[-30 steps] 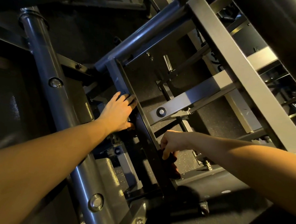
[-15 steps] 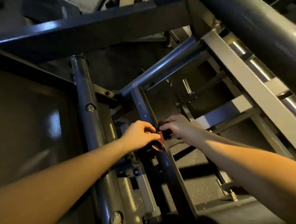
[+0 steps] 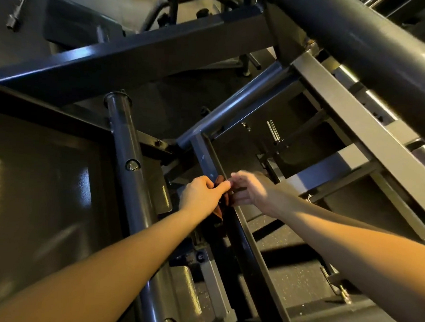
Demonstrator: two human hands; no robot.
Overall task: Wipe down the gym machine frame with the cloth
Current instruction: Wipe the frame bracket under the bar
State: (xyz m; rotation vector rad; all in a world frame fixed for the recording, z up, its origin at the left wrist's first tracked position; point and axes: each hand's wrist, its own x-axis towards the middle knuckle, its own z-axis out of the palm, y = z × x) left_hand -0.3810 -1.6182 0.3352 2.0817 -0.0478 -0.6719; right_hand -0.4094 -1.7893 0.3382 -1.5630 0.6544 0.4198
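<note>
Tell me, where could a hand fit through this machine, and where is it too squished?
Widest: the dark gap right of the slanted frame bar, under the round tube, left of the grey crossbar. Lower, speckled floor lies bare beside that bar. Crowded: where the left hand and right hand meet at the cloth, and the bolted brackets below them.

hands: two, a left hand [image 3: 200, 193] and a right hand [image 3: 251, 190]
forearms: two, both bare
cloth [image 3: 219, 211]: one, dark reddish
machine frame [image 3: 206, 158]: one, dark painted metal
round post [image 3: 124, 136]: one
bolts [image 3: 132, 165] on the round post: two in sight, one high, one low
chrome pin [image 3: 273, 132]: one
thick round tube [image 3: 360, 38]: one
short dark bar [image 3: 18, 3]: one
</note>
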